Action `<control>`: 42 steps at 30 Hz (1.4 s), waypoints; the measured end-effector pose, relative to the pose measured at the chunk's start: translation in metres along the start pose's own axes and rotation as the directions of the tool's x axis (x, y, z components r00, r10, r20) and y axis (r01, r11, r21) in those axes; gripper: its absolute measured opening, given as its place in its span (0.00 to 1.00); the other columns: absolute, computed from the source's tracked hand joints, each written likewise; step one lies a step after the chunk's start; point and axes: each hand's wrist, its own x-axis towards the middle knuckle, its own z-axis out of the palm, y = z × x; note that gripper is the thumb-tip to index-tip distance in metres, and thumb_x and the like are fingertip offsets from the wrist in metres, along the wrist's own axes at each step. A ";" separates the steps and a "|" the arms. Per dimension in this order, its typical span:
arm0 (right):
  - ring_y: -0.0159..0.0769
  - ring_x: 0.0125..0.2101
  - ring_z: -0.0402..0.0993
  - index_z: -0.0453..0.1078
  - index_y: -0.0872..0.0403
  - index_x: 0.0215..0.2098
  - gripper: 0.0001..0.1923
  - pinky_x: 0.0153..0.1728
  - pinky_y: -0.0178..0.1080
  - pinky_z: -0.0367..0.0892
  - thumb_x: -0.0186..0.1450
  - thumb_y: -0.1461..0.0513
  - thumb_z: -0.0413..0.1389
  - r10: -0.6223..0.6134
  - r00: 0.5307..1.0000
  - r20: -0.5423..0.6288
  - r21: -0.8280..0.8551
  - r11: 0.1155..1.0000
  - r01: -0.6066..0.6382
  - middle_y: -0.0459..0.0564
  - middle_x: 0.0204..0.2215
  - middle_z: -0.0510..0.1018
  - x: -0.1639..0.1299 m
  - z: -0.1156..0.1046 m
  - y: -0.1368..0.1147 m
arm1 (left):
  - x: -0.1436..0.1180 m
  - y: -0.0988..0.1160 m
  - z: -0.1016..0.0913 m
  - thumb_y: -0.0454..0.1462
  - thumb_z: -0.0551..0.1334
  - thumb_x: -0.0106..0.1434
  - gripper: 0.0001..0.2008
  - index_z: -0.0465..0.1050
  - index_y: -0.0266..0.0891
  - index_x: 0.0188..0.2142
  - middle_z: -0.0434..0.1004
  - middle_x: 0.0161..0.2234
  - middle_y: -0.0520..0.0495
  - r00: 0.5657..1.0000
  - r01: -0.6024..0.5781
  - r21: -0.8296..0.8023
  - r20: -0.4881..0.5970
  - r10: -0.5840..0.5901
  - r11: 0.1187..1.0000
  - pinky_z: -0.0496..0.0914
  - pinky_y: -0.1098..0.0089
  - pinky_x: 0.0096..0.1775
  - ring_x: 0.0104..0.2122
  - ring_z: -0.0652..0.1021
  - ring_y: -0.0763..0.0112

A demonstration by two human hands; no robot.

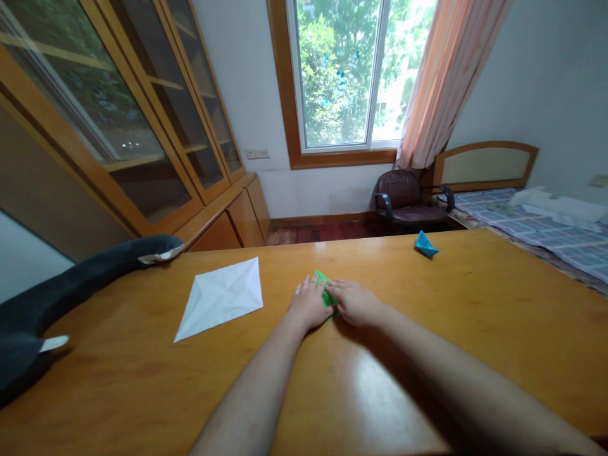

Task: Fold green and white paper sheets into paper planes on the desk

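A wide, glossy orange-brown wooden counter (427, 329) fills the lower view. On it, left of centre, lies a flat creased white paper square (222, 296). Near the middle sits a small folded green paper piece (325, 286), pressed flat under both hands. Toward the far right edge stands a small blue folded paper boat (425, 244). A dark grey plush toy (71, 285) rests along the left edge.

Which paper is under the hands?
The green paper, pressed by both hands; the white sheet lies left, the blue boat far right.
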 end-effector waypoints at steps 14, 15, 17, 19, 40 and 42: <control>0.48 0.66 0.45 0.48 0.67 0.67 0.35 0.64 0.51 0.45 0.67 0.55 0.43 0.165 0.981 0.102 0.015 0.986 -0.167 0.64 0.67 0.50 -0.019 0.022 0.000 | 0.001 0.000 0.005 0.58 0.52 0.59 0.40 0.53 0.41 0.66 0.45 0.69 0.41 0.997 0.062 0.004 -0.046 -0.061 0.998 0.49 0.51 0.63 0.67 0.50 0.50; 0.48 0.67 0.45 0.49 0.67 0.67 0.35 0.65 0.51 0.45 0.67 0.55 0.43 0.169 0.981 0.100 0.009 0.985 -0.171 0.64 0.67 0.50 -0.022 0.023 0.002 | 0.001 0.000 0.005 0.59 0.52 0.59 0.41 0.53 0.41 0.66 0.45 0.69 0.41 0.997 0.061 0.003 -0.044 -0.061 0.998 0.49 0.51 0.63 0.67 0.50 0.50; 0.47 0.67 0.45 0.49 0.66 0.67 0.35 0.64 0.51 0.45 0.67 0.56 0.43 0.177 0.980 0.090 -0.007 0.984 -0.177 0.64 0.67 0.50 -0.028 0.024 0.004 | 0.000 0.001 0.004 0.61 0.52 0.58 0.43 0.52 0.40 0.66 0.44 0.69 0.41 0.998 0.057 0.000 -0.039 -0.057 0.998 0.48 0.51 0.63 0.67 0.49 0.49; 0.47 0.66 0.45 0.49 0.66 0.67 0.35 0.64 0.52 0.45 0.67 0.56 0.43 0.188 0.979 0.080 -0.025 0.982 -0.186 0.64 0.66 0.50 -0.035 0.024 0.005 | -0.001 0.000 0.003 0.62 0.51 0.57 0.44 0.52 0.40 0.66 0.44 0.69 0.40 0.998 0.055 -0.003 -0.035 -0.055 0.998 0.48 0.50 0.63 0.67 0.49 0.49; 0.40 0.41 0.76 0.77 0.54 0.42 0.14 0.43 0.35 0.65 0.63 0.64 0.51 0.154 0.979 0.132 -0.004 0.988 -0.155 0.55 0.42 0.81 -0.005 -0.026 0.014 | -0.002 -0.001 -0.003 0.59 0.53 0.59 0.42 0.52 0.39 0.66 0.43 0.69 0.41 0.994 -0.110 0.025 0.010 0.110 0.994 0.46 0.50 0.64 0.67 0.47 0.50; 0.38 0.38 0.76 0.77 0.54 0.43 0.15 0.40 0.34 0.66 0.64 0.63 0.50 0.176 0.975 0.139 0.104 0.976 -0.191 0.53 0.40 0.81 0.005 -0.023 0.019 | -0.001 -0.002 -0.002 0.59 0.53 0.60 0.42 0.51 0.40 0.67 0.43 0.69 0.41 0.992 -0.129 0.029 0.015 0.129 0.991 0.46 0.50 0.64 0.68 0.46 0.51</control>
